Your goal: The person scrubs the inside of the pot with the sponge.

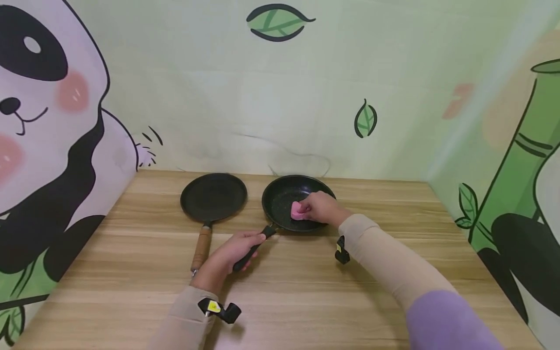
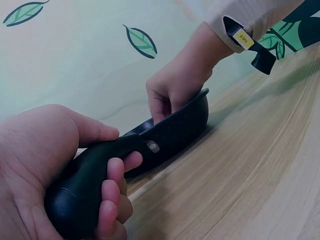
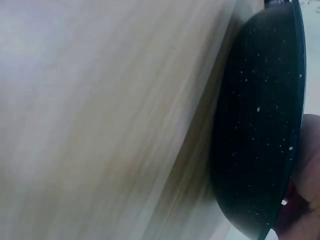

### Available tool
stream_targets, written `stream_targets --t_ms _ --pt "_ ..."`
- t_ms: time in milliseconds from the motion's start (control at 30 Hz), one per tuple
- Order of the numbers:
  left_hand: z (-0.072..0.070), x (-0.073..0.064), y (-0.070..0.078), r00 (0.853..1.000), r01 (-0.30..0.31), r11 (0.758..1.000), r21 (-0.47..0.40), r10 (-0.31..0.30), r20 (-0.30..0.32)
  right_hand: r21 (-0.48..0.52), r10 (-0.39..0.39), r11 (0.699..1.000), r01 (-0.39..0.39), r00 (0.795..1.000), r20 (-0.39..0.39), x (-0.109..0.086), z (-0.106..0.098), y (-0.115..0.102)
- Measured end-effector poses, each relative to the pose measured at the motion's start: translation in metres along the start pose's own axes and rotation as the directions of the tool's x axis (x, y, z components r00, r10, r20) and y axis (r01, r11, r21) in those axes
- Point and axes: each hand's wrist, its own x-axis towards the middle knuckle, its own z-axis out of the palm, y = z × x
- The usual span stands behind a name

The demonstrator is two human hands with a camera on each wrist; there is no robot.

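A black frying pan [image 1: 280, 198] with a speckled outer wall [image 3: 252, 125] rests on the table in the head view. Curled around its black handle [image 2: 82, 185], my left hand [image 1: 236, 249] grips it with the thumb along the top. Over the pan, my right hand [image 1: 324, 208] pinches a small pink sponge [image 1: 297, 211] against the inside bottom. In the left wrist view the right hand [image 2: 182, 82] reaches down past the pan's rim, and the sponge is hidden. The right wrist view shows mostly the pan's outside and part of the hand.
A flat black griddle pan [image 1: 213, 197] with a wooden handle [image 1: 201, 249] lies left of the frying pan, close to my left forearm. The wooden table [image 1: 306, 301] meets a wall [image 1: 197, 97] printed with pandas and leaves just behind the pans.
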Motion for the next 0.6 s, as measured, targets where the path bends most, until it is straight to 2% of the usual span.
stream_targets --t_ms 167,300,433,600 --pt "-0.002 0.0 0.0 1.0 0.003 1.0 0.024 -0.004 0.024 -0.065 0.008 0.998 -0.011 0.999 -0.053 0.01 -0.002 0.007" --pt "-0.003 0.0 -0.001 0.999 -0.007 0.999 0.045 0.005 0.04 -0.095 0.044 0.994 -0.054 0.994 -0.101 0.023 0.002 0.01" --pt "-0.004 0.001 -0.002 0.998 -0.011 0.998 0.055 0.008 0.054 -0.052 0.073 0.995 -0.081 0.988 -0.138 0.037 0.007 0.012" --pt "-0.008 0.003 -0.001 0.998 -0.006 0.999 0.048 0.003 0.055 0.001 0.052 0.999 -0.053 0.986 -0.159 0.05 0.012 0.011"
